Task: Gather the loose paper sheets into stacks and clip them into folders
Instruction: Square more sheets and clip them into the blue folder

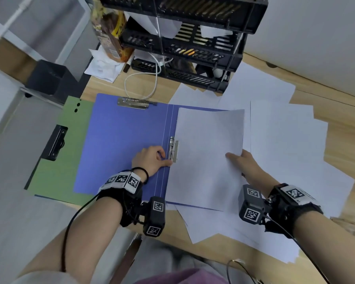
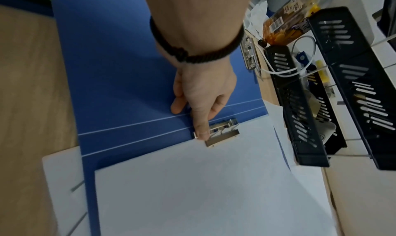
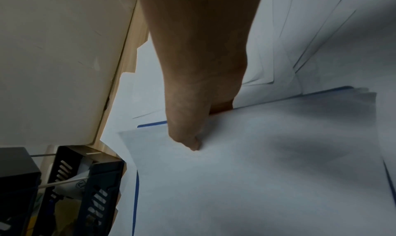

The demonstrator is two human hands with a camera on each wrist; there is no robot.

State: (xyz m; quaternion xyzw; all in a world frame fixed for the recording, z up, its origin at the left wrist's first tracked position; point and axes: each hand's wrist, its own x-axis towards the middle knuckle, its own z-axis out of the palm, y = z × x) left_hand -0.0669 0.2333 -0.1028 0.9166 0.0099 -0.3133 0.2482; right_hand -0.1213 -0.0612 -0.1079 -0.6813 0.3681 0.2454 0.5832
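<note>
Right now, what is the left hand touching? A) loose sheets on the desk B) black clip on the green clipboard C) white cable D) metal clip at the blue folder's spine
D: the left hand has its thumb on the near end of the metal clip of the blue folder, at the edge of the paper stack that the right hand pinches.

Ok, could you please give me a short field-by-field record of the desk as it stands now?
Left hand: fingers curled, pinching the near end of the spine clip
Right hand: holds the paper stack by its right edge, thumb on top
Paper stack: on the right half of the open blue folder, left edge at the clip
Loose sheets: spread over the desk to the right
Green folder: under the blue one, left
Clamped: cannot tell
</note>
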